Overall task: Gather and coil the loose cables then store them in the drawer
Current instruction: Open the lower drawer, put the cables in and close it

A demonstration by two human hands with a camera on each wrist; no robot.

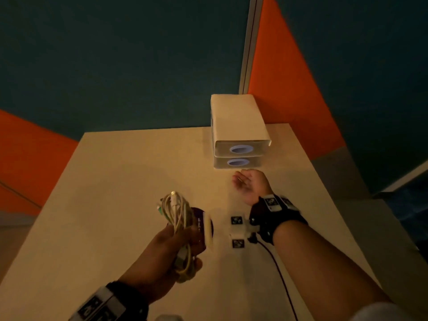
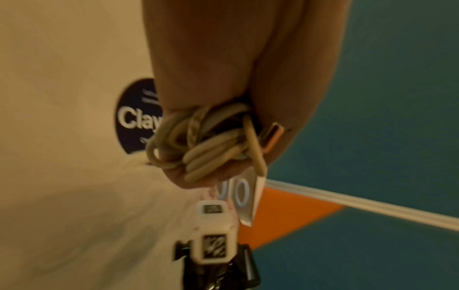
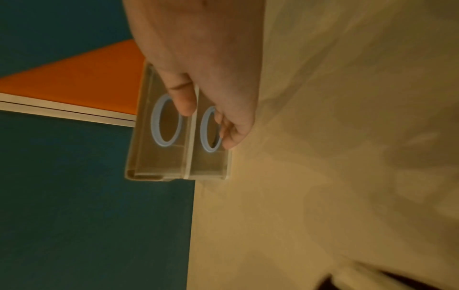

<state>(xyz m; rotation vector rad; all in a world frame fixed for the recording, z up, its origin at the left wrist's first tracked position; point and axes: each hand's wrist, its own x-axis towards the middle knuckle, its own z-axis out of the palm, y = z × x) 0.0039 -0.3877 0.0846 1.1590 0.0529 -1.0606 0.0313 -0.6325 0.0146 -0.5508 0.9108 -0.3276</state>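
Cables point(image 1: 178, 218): a coiled pale bundle, lower centre of the head view, clenched in the left hand point(image 1: 162, 249) above the table point(image 1: 115, 172). The right hand point(image 1: 249, 185), fingers loose and holding nothing, is at the lower drawer point(image 1: 238, 162) of the small two-drawer unit point(image 1: 238, 119), centre right; whether a fingertip is in the ring pull point(image 3: 211, 129) can't be told. Best hook that ring, pull straight out, and watch the light unit doesn't slide. Keep the bundle gripped tight so no loops spring loose.
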